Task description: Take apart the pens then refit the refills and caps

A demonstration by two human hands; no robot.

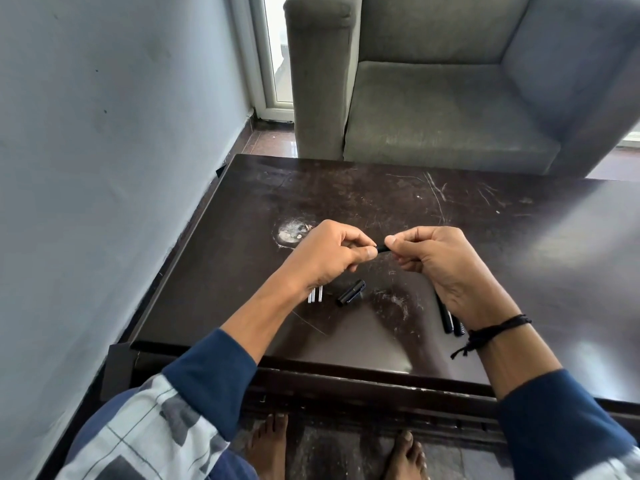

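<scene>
The black pen (382, 248) hangs above the tabletop (485, 220), my left grip (329, 258) pinching one end and my right grip (446, 271) curled round the other. Below lie a black cap (351, 292), white refills (315, 294) and black barrels (450, 322).

Grey armchair (450, 109) behind scratched dark table (346, 202).

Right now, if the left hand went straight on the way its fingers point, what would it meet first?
The right hand, gripping the same black pen; depth looks level, though uncertain.
</scene>
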